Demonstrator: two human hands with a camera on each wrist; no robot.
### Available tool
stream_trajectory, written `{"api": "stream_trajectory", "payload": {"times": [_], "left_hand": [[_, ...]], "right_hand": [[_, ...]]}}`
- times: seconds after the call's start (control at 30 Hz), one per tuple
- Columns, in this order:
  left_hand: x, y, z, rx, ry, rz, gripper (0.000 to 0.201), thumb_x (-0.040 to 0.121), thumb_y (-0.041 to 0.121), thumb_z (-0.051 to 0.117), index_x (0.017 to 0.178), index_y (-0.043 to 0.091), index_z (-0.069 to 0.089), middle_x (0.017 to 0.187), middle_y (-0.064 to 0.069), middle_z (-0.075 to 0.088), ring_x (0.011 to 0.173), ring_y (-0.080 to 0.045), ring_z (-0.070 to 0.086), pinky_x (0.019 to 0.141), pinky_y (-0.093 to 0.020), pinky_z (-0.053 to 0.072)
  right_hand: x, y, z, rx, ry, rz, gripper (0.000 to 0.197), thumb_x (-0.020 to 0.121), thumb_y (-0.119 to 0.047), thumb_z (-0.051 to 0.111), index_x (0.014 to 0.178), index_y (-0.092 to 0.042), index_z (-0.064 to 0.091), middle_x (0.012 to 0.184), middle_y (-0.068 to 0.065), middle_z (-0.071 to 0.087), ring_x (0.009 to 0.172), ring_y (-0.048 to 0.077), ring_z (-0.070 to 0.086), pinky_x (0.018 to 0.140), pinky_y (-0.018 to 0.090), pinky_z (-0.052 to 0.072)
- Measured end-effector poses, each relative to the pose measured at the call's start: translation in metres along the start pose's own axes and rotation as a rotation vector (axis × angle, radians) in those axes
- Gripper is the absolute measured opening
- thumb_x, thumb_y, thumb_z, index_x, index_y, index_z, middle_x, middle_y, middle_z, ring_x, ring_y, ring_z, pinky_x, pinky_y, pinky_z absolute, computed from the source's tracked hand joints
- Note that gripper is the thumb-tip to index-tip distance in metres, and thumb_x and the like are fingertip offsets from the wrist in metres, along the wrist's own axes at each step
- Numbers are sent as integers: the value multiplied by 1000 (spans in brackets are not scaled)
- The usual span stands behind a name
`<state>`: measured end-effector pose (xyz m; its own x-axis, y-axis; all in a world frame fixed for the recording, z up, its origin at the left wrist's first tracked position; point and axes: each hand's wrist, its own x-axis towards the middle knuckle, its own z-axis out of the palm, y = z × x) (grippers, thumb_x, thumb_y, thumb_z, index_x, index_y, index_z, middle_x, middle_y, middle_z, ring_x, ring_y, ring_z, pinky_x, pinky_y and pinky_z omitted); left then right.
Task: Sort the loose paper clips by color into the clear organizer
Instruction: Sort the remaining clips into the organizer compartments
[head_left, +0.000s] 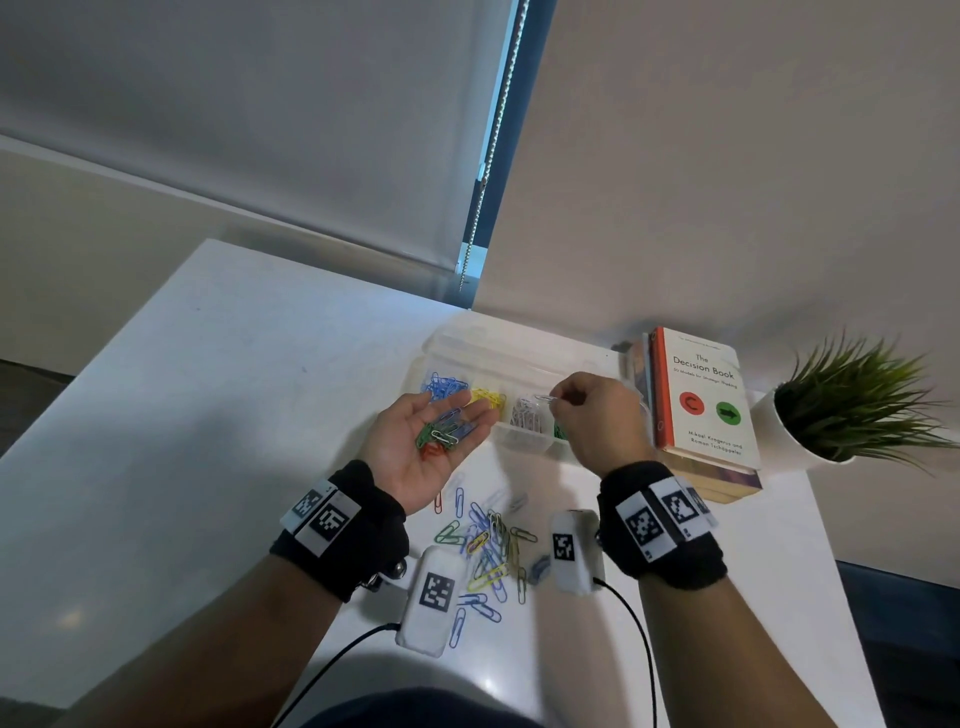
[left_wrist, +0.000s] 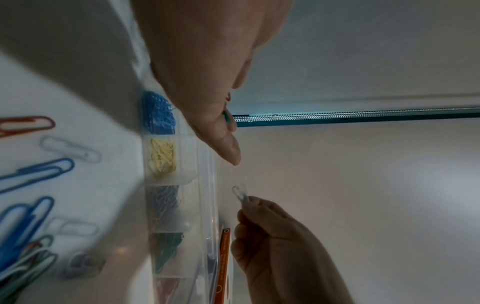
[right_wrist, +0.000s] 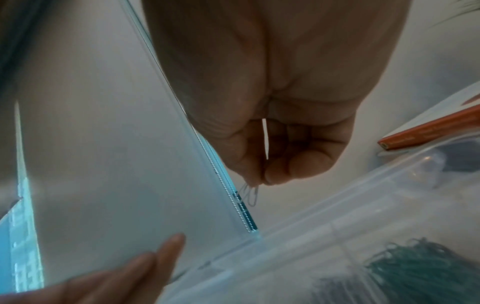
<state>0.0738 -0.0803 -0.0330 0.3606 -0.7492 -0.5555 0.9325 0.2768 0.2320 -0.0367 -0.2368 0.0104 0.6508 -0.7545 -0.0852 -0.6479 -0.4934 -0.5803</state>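
My left hand (head_left: 434, 441) lies palm up, fingers straight, carrying a small heap of mixed clips (head_left: 444, 431) in green, blue, white and red. My right hand (head_left: 592, 410) pinches one white clip (head_left: 544, 398) between thumb and forefinger, above the white compartment (head_left: 527, 418) of the clear organizer (head_left: 519, 353). That same white clip (left_wrist: 240, 194) shows in the left wrist view, and again as the white clip (right_wrist: 250, 194) under the fingertips in the right wrist view. The organizer holds blue clips (head_left: 441, 387), yellow clips (head_left: 488, 397) and green clips (head_left: 560, 431) in separate cells.
Loose clips (head_left: 488, 551) of several colours lie scattered on the white table (head_left: 208, 389) between my wrists. A stack of books (head_left: 701, 405) stands right of the organizer, with a potted plant (head_left: 852, 410) beyond. The organizer's lid is open toward the wall.
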Motion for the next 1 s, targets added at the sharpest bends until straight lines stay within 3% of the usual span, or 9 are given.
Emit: {"api": "stream_trajectory", "payload": {"times": [0.07, 0.17, 0.33, 0.4, 0.47, 0.53, 0.67, 0.8, 1.0], "left_hand": [[0, 0, -1, 10, -18, -10, 41, 100, 24, 38, 110, -9, 60, 113, -31, 65, 103, -45, 65, 87, -51, 53], [0, 0, 0, 21, -40, -20, 43, 100, 27, 38, 111, -9, 59, 116, -30, 64, 106, -45, 64, 87, -51, 53], [-4, 3, 2, 38, -66, -25, 45, 99, 30, 37, 112, -7, 59, 119, -29, 63, 110, -44, 62, 89, -51, 52], [-4, 4, 3, 46, -69, -18, 46, 98, 31, 37, 113, -7, 59, 119, -29, 63, 111, -44, 61, 91, -51, 52], [-4, 4, 3, 63, -57, -5, 46, 98, 29, 36, 115, -7, 58, 119, -30, 63, 107, -43, 64, 94, -50, 51], [-4, 2, 4, 70, -37, 11, 46, 97, 27, 35, 119, -7, 57, 114, -28, 65, 97, -41, 66, 96, -50, 48], [-7, -1, 7, 85, -3, 7, 47, 96, 26, 35, 119, -7, 60, 100, -22, 64, 86, -31, 61, 82, -41, 54], [-11, -3, 11, 127, 26, 21, 46, 96, 25, 33, 112, -5, 64, 92, -18, 63, 77, -25, 58, 79, -34, 46], [-11, -5, 10, 176, 58, 13, 46, 97, 24, 30, 116, -2, 64, 93, -17, 70, 66, -20, 64, 66, -28, 49]], "right_hand": [[9, 4, 6, -73, -41, 41, 15, 88, -11, 56, 84, -19, 68, 79, -4, 66, 73, 12, 60, 59, 14, 44], [17, 6, 17, -139, -83, 64, 19, 87, -9, 52, 84, -19, 68, 89, 3, 70, 78, 18, 63, 70, 30, 54], [16, 2, 19, -162, -99, 67, 17, 87, -16, 58, 100, -19, 69, 101, 5, 69, 82, 19, 63, 73, 27, 51], [10, -6, 13, -141, -91, 15, 16, 87, -18, 59, 101, -22, 67, 93, 2, 69, 76, 16, 61, 68, 22, 49], [-5, -21, 6, -70, -92, -95, 10, 85, -19, 63, 93, -23, 67, 74, -6, 63, 65, 8, 55, 59, 9, 40], [-21, -37, 5, -9, -140, -197, 6, 82, -20, 66, 84, -25, 69, 66, -9, 60, 62, 3, 53, 58, 8, 39], [-36, -46, 21, -65, -231, -278, 10, 83, -17, 63, 85, -23, 70, 84, -3, 70, 78, 15, 61, 74, 30, 49], [-39, -50, 29, -96, -220, -291, 12, 84, -12, 61, 91, -17, 69, 89, 2, 68, 81, 19, 59, 74, 31, 47], [-45, -53, 36, -110, -234, -254, 13, 83, -14, 61, 90, -14, 72, 90, 8, 68, 81, 23, 63, 73, 36, 52]]}}
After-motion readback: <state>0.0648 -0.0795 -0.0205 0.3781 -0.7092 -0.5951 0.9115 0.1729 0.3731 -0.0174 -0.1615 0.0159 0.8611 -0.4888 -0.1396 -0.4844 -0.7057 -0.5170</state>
